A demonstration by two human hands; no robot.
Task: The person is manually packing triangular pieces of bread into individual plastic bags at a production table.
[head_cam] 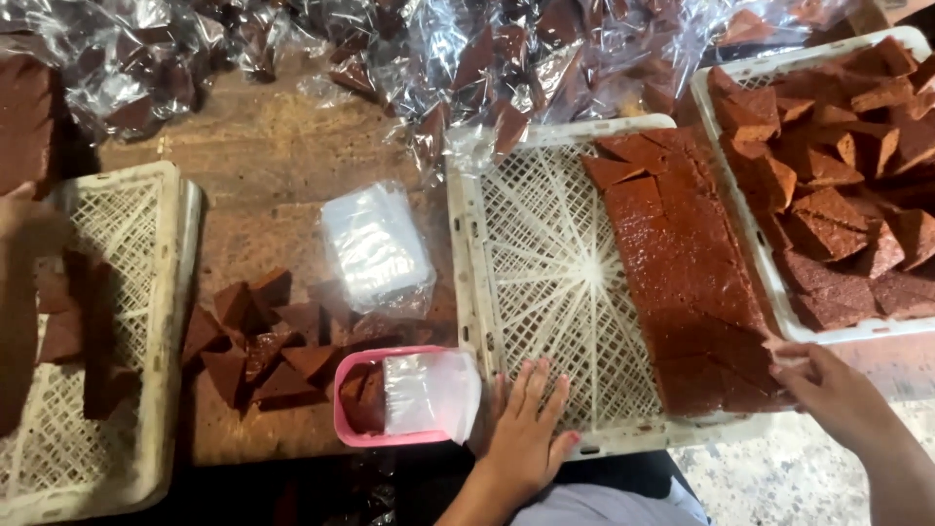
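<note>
left hand point(526, 429) lies flat, fingers spread, on the near rim of the white lattice tray point(545, 282). right hand point(828, 385) pinches the near corner of the brown cake slab point(687, 282) in that tray; its fingertips are partly hidden.

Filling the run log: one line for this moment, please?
left hand: flat on white crate | right hand: at brown slab edge | pink tub: nearby

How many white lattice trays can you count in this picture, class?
3. One tray lies at the left, one in the middle under the person's hands, one at the right, heaped with brown triangles. Others may lie outside the picture.
</note>
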